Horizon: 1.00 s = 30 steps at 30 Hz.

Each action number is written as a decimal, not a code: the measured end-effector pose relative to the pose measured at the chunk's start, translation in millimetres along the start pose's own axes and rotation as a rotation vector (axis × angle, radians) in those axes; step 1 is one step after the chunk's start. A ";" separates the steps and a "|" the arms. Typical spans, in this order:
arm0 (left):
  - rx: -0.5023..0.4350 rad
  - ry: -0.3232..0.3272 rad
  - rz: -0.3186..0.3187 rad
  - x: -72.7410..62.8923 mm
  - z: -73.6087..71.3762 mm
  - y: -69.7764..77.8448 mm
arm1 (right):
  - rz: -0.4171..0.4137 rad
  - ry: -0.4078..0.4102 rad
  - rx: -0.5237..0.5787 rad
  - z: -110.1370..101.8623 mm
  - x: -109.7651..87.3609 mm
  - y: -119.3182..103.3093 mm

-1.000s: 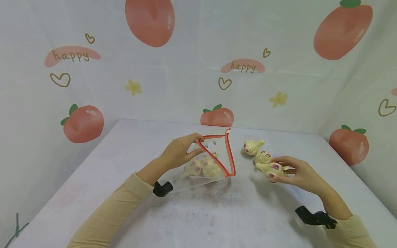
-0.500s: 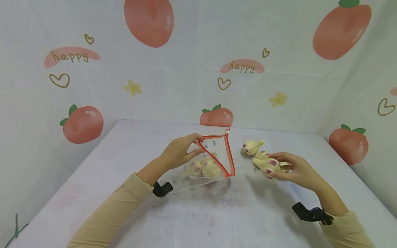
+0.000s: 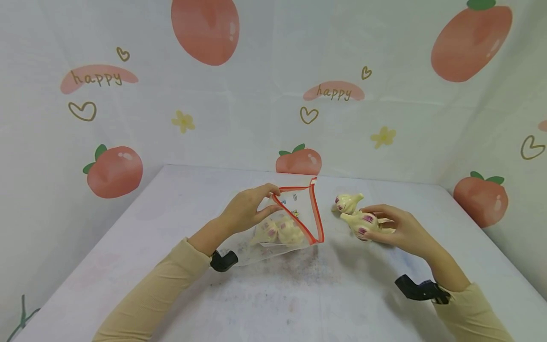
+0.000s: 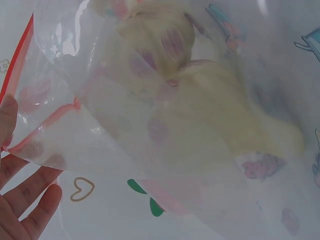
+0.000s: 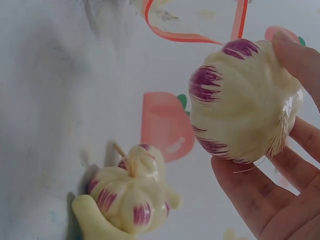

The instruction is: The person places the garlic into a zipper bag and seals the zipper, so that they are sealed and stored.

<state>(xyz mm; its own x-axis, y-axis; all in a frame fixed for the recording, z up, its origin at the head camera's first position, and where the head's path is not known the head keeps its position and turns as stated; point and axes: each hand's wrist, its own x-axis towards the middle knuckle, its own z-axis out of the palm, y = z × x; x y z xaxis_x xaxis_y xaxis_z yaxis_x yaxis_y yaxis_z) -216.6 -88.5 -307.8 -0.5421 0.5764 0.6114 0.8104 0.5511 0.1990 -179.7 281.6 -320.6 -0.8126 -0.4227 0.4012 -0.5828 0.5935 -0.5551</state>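
In the head view my left hand (image 3: 248,209) pinches the red-edged mouth of a clear zip bag (image 3: 315,213), which gapes toward the right. Garlic bulbs (image 3: 288,231) lie inside it; through the film in the left wrist view, two pale, purple-marked bulbs (image 4: 220,105) show blurred. My right hand (image 3: 401,230) grips another garlic bulb (image 5: 240,105) between thumb and fingers, above the table and right of the bag. Beyond it, a loose garlic bulb (image 3: 347,203) lies on the table. In the right wrist view, more loose garlic (image 5: 130,200) sits below the held bulb.
The white table (image 3: 265,304) carries dark smudges in front of the bag. A white backdrop cloth (image 3: 256,95) with printed fruit, hearts and lettering stands behind and at both sides. Black wrist mounts (image 3: 420,289) stick out below the hands.
My right hand has moved left and slightly away from me with the garlic bulb, now overlapping the loose bulb behind it. The left hand and the bag have stayed in place.
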 end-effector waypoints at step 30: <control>-0.014 0.010 0.013 0.0 0.2 0.1 | -0.073 0.029 0.010 14.3 24.4 -14.5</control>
<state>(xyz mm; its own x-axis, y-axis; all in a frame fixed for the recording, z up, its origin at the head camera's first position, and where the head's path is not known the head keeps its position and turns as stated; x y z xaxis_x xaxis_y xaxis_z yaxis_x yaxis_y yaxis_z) -216.5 -88.3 -308.0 -0.5292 0.5778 0.6214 0.8205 0.5351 0.2012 -191.1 253.0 -313.2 -0.7675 -0.4445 0.4618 -0.6407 0.5546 -0.5310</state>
